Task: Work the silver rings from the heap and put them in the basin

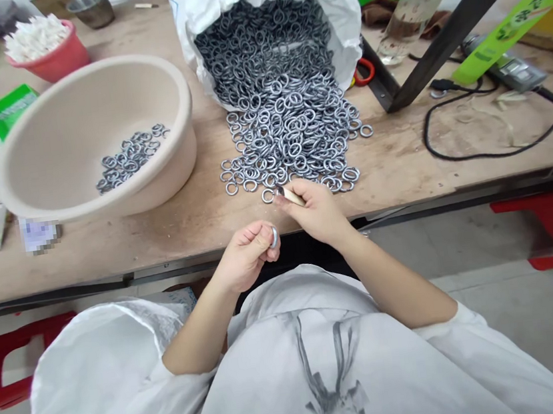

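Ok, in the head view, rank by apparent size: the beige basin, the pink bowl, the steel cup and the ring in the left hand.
1. beige basin
2. pink bowl
3. steel cup, though it sits farther back, so it may look smaller than it is
4. ring pinched in the left hand

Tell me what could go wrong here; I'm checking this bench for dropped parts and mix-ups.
1. The left hand pinches a single ring just off the table edge, over the lap; a slip would likely drop it to the floor.
2. The right hand works a small stick at the loose pile of rings near that edge; a nudge could push rings off.
3. The tipped white bag may spill more rings onto the pile.
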